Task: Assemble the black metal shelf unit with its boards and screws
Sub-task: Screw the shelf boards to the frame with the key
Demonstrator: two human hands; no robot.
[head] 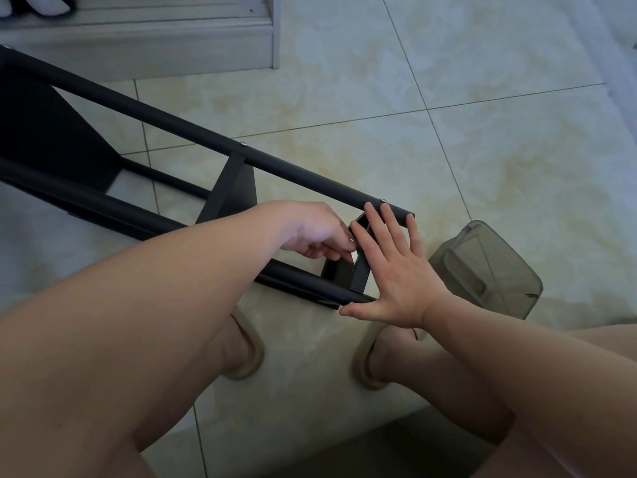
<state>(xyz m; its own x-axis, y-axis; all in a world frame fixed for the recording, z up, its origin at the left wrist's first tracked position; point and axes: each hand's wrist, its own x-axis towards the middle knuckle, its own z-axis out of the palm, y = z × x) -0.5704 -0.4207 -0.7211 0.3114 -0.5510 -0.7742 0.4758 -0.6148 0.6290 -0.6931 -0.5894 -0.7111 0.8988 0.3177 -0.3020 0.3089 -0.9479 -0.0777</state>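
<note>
Two hands at shelf frame (206, 132) end: right hand (393, 274) flat, fingers spread, bracing it; left hand (317, 236) pinches end board (359, 281), likely aligning.

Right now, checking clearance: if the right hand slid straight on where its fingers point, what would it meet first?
The right hand would meet the upper black tube; its fingertips seem to touch it.

Left hand (315, 232): my forearm reaches in from the left, wrist bent, fingers curled inward; whether they hold anything, I cannot tell.
Right hand (391, 270): flat, palm down, fingers straight and spread, thumb stretched sideways.
</note>
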